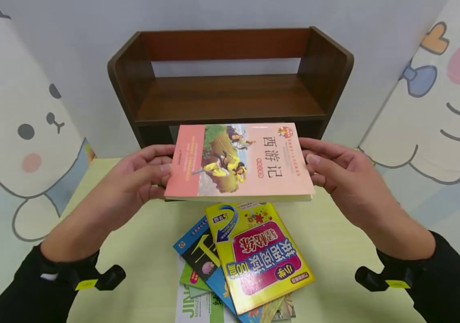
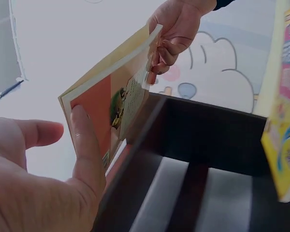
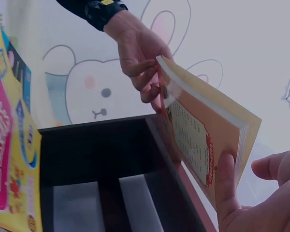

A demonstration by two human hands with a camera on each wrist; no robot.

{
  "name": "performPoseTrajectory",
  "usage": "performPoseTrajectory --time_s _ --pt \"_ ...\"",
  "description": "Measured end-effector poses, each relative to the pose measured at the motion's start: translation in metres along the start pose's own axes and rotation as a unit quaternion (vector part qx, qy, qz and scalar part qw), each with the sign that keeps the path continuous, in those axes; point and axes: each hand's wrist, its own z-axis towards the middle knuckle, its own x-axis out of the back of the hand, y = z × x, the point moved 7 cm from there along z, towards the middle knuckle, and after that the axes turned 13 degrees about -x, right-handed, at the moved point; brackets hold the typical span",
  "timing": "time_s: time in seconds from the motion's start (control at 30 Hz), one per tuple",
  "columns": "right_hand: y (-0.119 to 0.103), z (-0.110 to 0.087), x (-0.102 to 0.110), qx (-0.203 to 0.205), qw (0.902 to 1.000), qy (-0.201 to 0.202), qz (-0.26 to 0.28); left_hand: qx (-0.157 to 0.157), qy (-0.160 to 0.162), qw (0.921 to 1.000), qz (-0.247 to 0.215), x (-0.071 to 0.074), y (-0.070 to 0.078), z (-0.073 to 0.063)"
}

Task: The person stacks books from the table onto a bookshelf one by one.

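Observation:
A pink-covered paperback book (image 1: 230,186) with an illustrated cover is held level in the air by both hands, in front of the wooden shelf. My left hand (image 1: 137,179) grips its left edge, fingers passing underneath and thumb beside the edge. At the opposite edge, my right hand (image 1: 345,181) holds it the same way. From the left wrist, one finger (image 2: 82,140) presses the book's back cover (image 2: 94,111). The right wrist view likewise shows a finger (image 3: 225,181) against the back cover (image 3: 220,145), with the thumb off the pages.
The dark brown desktop shelf (image 1: 230,96) stands against the back wall. Below the held book, a yellow workbook (image 1: 262,255) tops a fanned pile, over a blue book (image 1: 197,244) and several others on the pale table (image 1: 133,269). Cartoon-printed panels (image 1: 12,112) flank both sides.

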Motion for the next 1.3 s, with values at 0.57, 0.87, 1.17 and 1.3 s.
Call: performPoseTrajectory --time_s 0.57,0.87,1.17,1.3 --pt "-0.065 0.103 0.001 -0.049 0.9978 0.012 -0.043 0.004 0.034 0.9867 0.159 0.036 0.049 0.104" --pt "-0.073 0.153 -0.002 -0.091 0.9789 0.069 -0.169 0.058 0.059 0.9613 0.263 0.047 0.044 0.144" --pt "-0.078 0.183 -0.002 -0.097 0.9407 0.124 -0.300 0.075 0.078 0.9208 0.375 0.059 0.042 0.171" --pt "-0.080 0.191 -0.002 -0.117 0.9201 0.132 -0.350 0.082 0.067 0.9084 0.405 0.061 0.040 0.176"
